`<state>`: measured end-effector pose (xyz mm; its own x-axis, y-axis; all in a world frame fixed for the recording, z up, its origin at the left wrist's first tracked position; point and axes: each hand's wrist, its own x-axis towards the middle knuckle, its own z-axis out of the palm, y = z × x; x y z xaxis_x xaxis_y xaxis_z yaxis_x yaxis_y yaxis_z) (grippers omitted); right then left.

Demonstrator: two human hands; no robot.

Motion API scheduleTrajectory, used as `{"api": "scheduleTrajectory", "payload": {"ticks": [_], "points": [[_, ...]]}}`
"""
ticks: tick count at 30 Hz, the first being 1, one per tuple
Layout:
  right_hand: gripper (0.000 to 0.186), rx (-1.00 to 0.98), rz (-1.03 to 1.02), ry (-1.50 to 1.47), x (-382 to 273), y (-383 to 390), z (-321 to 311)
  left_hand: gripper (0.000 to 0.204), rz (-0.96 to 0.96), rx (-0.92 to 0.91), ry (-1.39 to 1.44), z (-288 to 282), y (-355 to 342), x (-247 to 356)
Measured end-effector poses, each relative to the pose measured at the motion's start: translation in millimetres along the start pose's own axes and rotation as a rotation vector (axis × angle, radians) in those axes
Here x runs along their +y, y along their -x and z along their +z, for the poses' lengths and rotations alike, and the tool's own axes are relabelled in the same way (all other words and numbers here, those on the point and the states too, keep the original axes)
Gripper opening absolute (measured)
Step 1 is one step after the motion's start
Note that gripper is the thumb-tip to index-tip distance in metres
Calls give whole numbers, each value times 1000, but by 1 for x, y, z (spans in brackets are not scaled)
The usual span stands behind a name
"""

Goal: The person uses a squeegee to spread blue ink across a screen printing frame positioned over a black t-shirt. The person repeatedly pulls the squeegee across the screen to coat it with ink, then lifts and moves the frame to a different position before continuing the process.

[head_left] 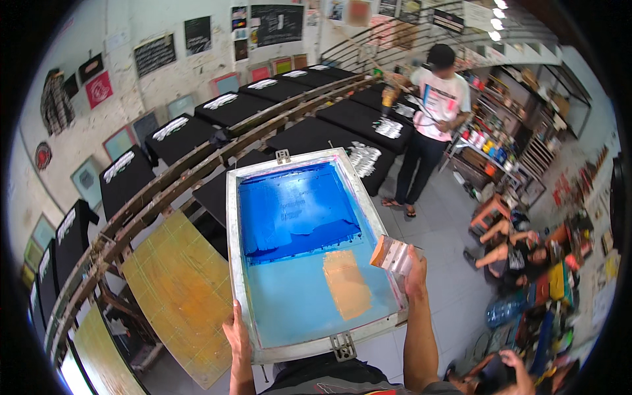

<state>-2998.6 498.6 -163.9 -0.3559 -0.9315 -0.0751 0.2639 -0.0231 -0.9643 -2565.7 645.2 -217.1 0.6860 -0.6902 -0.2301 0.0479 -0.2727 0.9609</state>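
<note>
In front of me is a screen printing frame point(238, 276) with a pale rim and a metal clamp at its near and far edges. Its far half is covered with deep blue point(296, 204); the near half is light blue mesh, with a peach-coloured ink patch point(347, 284) on it. My left hand point(237, 332) is closed around the frame's left edge, near the bottom corner. In my right hand point(416, 273) is a metal squeegee point(395, 257) with an orange-brown edge, tilted over the frame's right side. Part of my right fingers is hidden behind the squeegee.
Black shirts point(230, 108) with white prints lie along a curved rail point(178, 155). A yellowish board point(181, 296) sits left of the frame. One person point(441, 99) stands beyond, holding a tool over a print. Others sit at right near a blue water jug point(505, 313).
</note>
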Motion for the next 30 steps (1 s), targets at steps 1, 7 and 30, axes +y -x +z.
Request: {"api": "scheduleTrajectory", "payload": {"ticks": [1, 7, 30], "points": [[39, -15, 6, 19, 3, -15, 9, 63, 0, 23, 3, 9, -8, 0], [38, -139, 91, -14, 31, -89, 64, 68, -54, 147, -134, 20, -35, 8], [44, -603, 308, -6, 100, -348, 170, 63, -170, 529, -127, 179, -28, 42]]}}
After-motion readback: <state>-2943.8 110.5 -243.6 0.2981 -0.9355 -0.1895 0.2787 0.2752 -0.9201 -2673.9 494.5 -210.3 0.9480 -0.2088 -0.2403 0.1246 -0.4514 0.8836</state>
